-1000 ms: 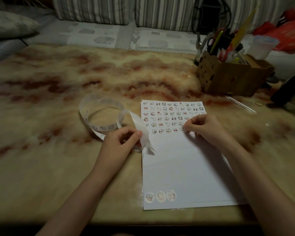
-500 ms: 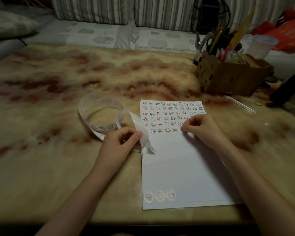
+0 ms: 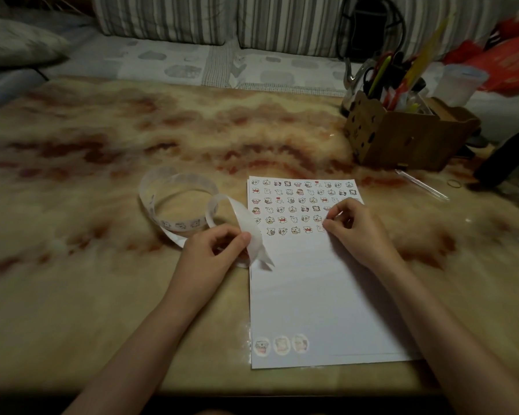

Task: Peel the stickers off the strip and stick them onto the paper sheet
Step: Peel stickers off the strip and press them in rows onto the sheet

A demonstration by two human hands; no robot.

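Note:
A white paper sheet (image 3: 312,295) lies on the table in front of me, with several rows of small cartoon stickers (image 3: 294,202) across its top and three larger round ones (image 3: 280,344) at its bottom left. A curled white sticker strip (image 3: 177,202) loops on the table to the left of the sheet. My left hand (image 3: 210,253) pinches the strip's free end beside the sheet's left edge. My right hand (image 3: 357,232) rests on the sheet with its fingertips pressed on a pale sticker at the end of the lowest row.
A brown cardboard box (image 3: 402,136) full of pens and tools stands at the back right. A clear pen (image 3: 421,184) and a rubber band (image 3: 453,183) lie near it. A dark object (image 3: 504,157) sits at the right edge. Striped cushions (image 3: 192,16) line the far side.
My right hand has shifted slightly left along the lowest sticker row, fingertips still pressed on the paper. My left hand and the strip have stayed in place.

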